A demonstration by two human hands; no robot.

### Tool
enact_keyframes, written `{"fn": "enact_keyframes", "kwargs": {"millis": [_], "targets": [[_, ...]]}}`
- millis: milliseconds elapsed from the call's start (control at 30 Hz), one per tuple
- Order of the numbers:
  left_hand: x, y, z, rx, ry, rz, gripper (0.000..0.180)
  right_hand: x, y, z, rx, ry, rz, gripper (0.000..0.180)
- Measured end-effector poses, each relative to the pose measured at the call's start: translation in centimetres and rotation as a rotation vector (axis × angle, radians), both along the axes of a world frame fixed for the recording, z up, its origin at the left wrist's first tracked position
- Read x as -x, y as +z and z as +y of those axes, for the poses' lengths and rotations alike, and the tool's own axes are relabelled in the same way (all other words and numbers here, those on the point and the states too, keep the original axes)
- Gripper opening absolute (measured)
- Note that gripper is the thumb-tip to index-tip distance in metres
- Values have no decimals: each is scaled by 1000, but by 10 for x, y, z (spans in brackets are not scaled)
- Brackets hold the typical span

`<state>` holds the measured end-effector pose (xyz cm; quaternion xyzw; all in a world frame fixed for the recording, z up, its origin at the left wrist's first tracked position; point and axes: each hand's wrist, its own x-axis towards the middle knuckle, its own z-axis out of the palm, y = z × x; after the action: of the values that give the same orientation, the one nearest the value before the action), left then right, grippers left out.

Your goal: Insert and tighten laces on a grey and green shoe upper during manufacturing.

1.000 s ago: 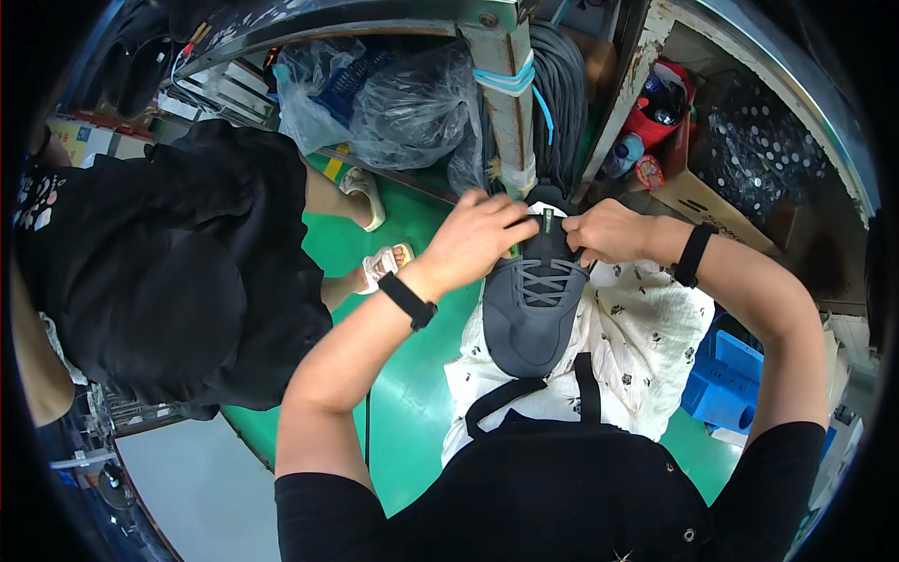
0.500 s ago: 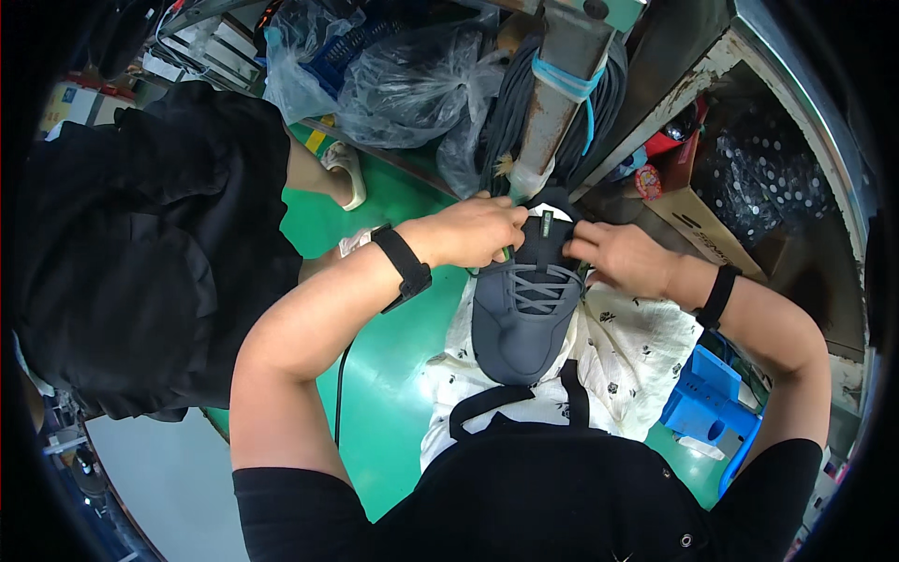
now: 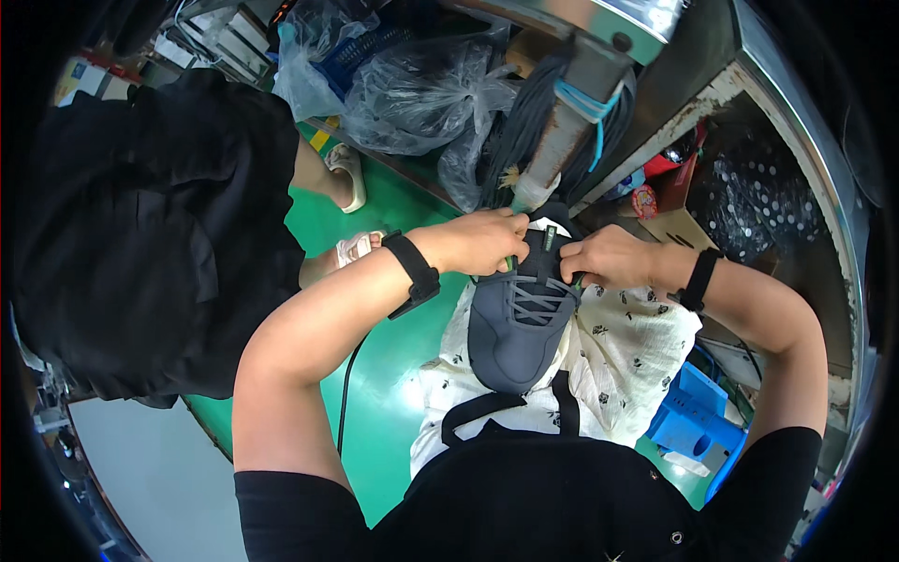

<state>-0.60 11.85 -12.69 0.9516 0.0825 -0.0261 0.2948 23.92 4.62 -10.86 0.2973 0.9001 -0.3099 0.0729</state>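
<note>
Working the laces at the throat of a grey shoe (image 3: 517, 323), this person has it resting on the lap, on a white patterned cloth (image 3: 618, 361), toe pointing back toward the body and the opening up at twelve o'clock. To the left stands a co-worker in black (image 3: 140, 234), a sandalled foot (image 3: 348, 173) on the green floor (image 3: 393, 375).

The left hand (image 3: 482, 242), a black wristband (image 3: 412, 273) on its wrist, has its grip pinched narrow on the left edge of the opening, seemingly on a lace end; the fingertips curl under, so what exactly they hold I cannot tell. The right hand (image 3: 609, 258), at three o'clock of the shoe's opening, is likewise closed on the right edge, touching the upper. I would judge the step to be lacing or tightening at the top eyelets. The next move, to my eye, calls for an even pull from both hands while the shoe stays steady on the lap.

At the right, a blue plastic stool (image 3: 688, 421) sits at four o'clock of the shoe, and clear plastic bags (image 3: 421, 94) bulge at eleven.

Against half a second ago, both hands remain on the shoe's opening and the shoe has not left the lap; only the view has shifted slightly, the left forearm reaching in at much the same slant.
</note>
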Motion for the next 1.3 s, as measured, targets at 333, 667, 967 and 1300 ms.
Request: {"fn": "enact_keyframes", "kwargs": {"millis": [333,667,967,1300], "targets": [[-12,5,-62,-208,394,-305,13,14,6,-57,-351,-399,89,43],[-39,-13,-94,-130,628,-462,8,20,-33,-93,0,-1141,364,10],[-38,-16,-100,-235,512,-342,12,12,-29,-87,-154,-937,286,9],[-37,-24,-113,-178,647,-467,15,-17,-42,-66,624,-949,469,2]]}}
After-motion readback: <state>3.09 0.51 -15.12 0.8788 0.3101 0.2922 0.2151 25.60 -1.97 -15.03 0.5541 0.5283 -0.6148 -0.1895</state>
